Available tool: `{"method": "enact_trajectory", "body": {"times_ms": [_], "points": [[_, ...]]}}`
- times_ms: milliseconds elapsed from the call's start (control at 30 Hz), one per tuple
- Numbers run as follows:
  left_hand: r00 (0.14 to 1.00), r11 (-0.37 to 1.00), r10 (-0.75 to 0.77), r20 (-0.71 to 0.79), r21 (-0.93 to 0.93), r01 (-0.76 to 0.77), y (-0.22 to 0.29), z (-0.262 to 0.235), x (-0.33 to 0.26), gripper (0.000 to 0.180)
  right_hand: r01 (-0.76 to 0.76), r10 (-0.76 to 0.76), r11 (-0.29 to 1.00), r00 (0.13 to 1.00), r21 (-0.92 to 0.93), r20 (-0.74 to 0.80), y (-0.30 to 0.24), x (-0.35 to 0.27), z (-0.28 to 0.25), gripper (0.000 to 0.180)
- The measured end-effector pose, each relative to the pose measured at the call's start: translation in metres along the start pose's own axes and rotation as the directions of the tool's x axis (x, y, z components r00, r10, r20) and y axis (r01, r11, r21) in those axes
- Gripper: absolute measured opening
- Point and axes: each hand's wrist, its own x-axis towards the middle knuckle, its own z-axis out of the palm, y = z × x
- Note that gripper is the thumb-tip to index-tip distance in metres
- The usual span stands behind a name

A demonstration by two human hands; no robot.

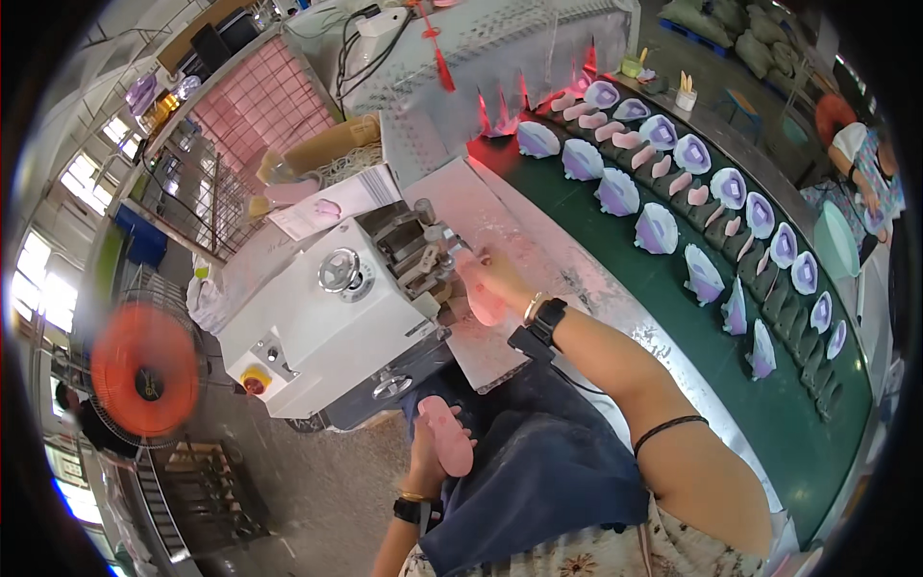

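My right hand (pixel 507 281) grips a pink insole (pixel 484 303), its upper end against the rollers and clamps (pixel 420 258) of a white bench machine (pixel 332 313). Most of those fingers lie behind the hand and the insole. Low in front of my apron, my left hand (pixel 423 460) is closed around another pink insole (pixel 449 438), its broad face turned up. A round silver handwheel (pixel 338 270) sits on top of the machine. Pink dust covers the metal work plate (pixel 514 226) beside my right hand.
To the right runs a green conveyor belt (pixel 663 288) bearing purple-and-white shoe uppers (pixel 657 229), pink insoles (pixel 681 183) and dark sole-shaped pieces. An orange fan (pixel 146 370) stands at left. Behind the machine is an open carton (pixel 336 197). Another person (pixel 865 173) works at far right.
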Motion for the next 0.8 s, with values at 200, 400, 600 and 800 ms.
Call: {"method": "enact_trajectory", "body": {"times_ms": [200, 400, 600, 800], "points": [[0.998, 0.998, 0.059, -0.022, 0.039, -0.058, -0.006, -0.017, -0.004, 0.058, 0.103, -0.104, 0.993, 0.995, 0.064, 0.008, -0.008, -0.009, -0.011, 0.03], [0.998, 0.997, 0.046, -0.046, 0.063, -0.043, 0.012, 0.014, -0.011, 0.05, 0.141, -0.166, 0.978, 0.973, -0.153, -0.162, -0.019, 0.014, 0.014, 0.026], [0.985, 0.998, 0.055, -0.16, 0.042, -0.049, 0.003, -0.031, -0.006, 0.043, 0.45, -0.68, 0.608, 0.72, -0.654, -0.137, -0.033, 0.019, -0.02, 0.026], [0.977, 0.998, 0.064, -0.204, 0.002, -0.064, -0.004, -0.043, -0.022, 0.041, 0.282, -0.464, 0.709, 0.877, -0.647, -0.127, -0.045, 0.003, -0.016, 0.028]]}}
